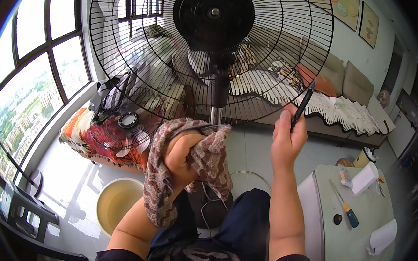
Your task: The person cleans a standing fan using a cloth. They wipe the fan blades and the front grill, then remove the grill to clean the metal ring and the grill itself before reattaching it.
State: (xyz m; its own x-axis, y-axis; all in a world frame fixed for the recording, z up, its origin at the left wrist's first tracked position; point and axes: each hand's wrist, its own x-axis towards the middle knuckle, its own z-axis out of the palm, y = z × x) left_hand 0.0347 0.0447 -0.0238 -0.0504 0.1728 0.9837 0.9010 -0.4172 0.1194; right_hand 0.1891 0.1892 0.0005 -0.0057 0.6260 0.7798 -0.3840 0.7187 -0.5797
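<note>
Before me stands a pedestal fan with its round rear wire grille (270, 80) and black motor housing (187, 27). No blade is fitted on its bare metal shaft (215, 13). Bunched in my left hand (182, 154) is a brown patterned towel (211, 152), held just in front of the fan's pole (215, 113). My right hand (289, 134) grips a slim black tool (302, 107), its narrow tip pointing up at the grille's lower right rim. Those right fingertips lie close to the rim; whether they touch it I cannot tell.
A detached wire grille (143, 133) leans on a cloth-covered seat at left. Below it is a yellowish basin (111, 203). The side table (345, 256) at right holds a screwdriver (348, 213), a black knob (337, 219) and white rolls (383, 233). Behind the fan stands a sofa (357, 82).
</note>
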